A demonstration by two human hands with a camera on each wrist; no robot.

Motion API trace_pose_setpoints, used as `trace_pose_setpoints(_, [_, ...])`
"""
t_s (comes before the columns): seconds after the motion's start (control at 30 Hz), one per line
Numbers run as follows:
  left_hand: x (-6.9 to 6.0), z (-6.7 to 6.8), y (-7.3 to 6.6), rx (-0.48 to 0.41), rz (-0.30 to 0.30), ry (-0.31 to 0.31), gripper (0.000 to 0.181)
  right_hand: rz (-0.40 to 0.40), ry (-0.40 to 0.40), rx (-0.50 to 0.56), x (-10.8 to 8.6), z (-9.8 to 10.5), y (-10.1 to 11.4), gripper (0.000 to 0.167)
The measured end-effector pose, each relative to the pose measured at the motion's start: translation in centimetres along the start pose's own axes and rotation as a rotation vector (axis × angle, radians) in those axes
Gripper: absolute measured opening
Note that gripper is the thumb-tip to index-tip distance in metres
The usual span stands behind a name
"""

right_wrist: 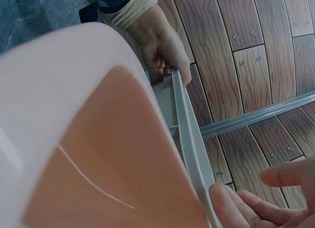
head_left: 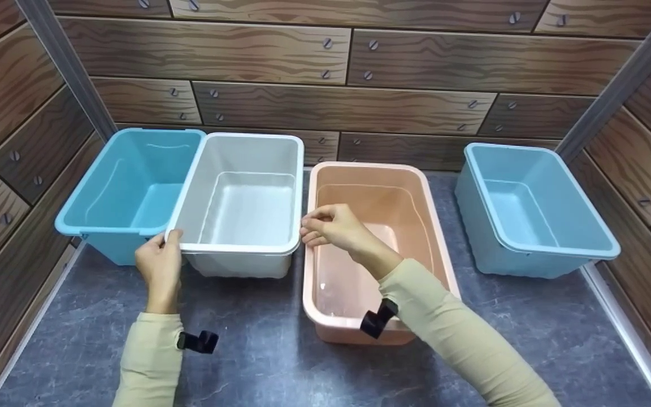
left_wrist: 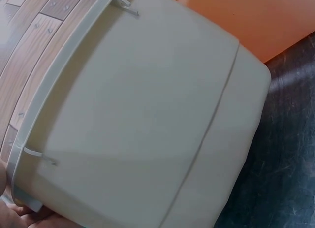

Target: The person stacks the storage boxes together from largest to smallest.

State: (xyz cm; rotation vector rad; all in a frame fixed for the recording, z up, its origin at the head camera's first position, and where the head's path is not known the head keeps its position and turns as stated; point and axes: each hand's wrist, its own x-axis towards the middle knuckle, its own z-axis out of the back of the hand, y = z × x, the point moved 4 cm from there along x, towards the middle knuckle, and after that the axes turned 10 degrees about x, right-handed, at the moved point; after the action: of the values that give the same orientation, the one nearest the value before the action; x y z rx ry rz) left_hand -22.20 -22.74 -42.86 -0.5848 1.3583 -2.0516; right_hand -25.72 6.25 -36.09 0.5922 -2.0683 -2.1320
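A blue bin (head_left: 116,246) comes first. The left hand (head_left: 160,268) pinches the white bin (head_left: 246,249) at its near left corner. This bin sits between both hands, long sides running front to back. The right hand (head_left: 334,227), thumb and fingers apart, is right by its right edge.

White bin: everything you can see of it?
The white bin looks plastic: open-topped, rounded corners, a brighter rim with small ribs beneath, a line low on its wall. It looks upright, interior bare, between the teal bin and the peach bin; its left rim appears to meet the teal one's. The left hand grips its near-left corner; the right hand is at its right rim, contact unclear.
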Motion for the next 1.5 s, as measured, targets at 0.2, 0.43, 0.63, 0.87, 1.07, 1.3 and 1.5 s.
trace_pose_setpoints(0.2, [-0.1,0.2,-0.3,0.014,0.010,0.009,0.030,-0.060,-0.049,-0.028,0.3,-0.1,0.0,0.028])
trace_pose_setpoints(0.43, [0.0,0.7,-0.9,0.019,0.021,0.015,0.032,-0.087,-0.089,-0.040,0.7,-0.2,0.1,0.029])
trace_pose_setpoints(0.63, [0.0,1.1,-1.3,-0.006,0.033,0.044,0.036,-0.099,-0.111,-0.036,0.9,-0.6,0.2,0.031])
trace_pose_setpoints(0.87, [0.0,1.1,-1.7,-0.014,0.049,0.061,0.037,-0.100,-0.117,-0.042,1.1,-0.7,0.0,0.039])
trace_pose_setpoints(1.07, [-0.1,1.3,-2.0,-0.013,0.047,0.060,0.037,-0.085,-0.114,-0.066,1.2,-1.0,0.0,0.043])
trace_pose_setpoints(1.3, [-0.3,1.4,-2.3,-0.024,0.020,0.061,0.035,-0.088,-0.151,-0.079,1.4,-1.5,0.0,0.037])
trace_pose_setpoints(1.5, [-0.6,1.5,-2.5,-0.019,0.007,0.056,0.033,-0.094,-0.190,-0.038,1.5,-1.5,-0.1,0.029])
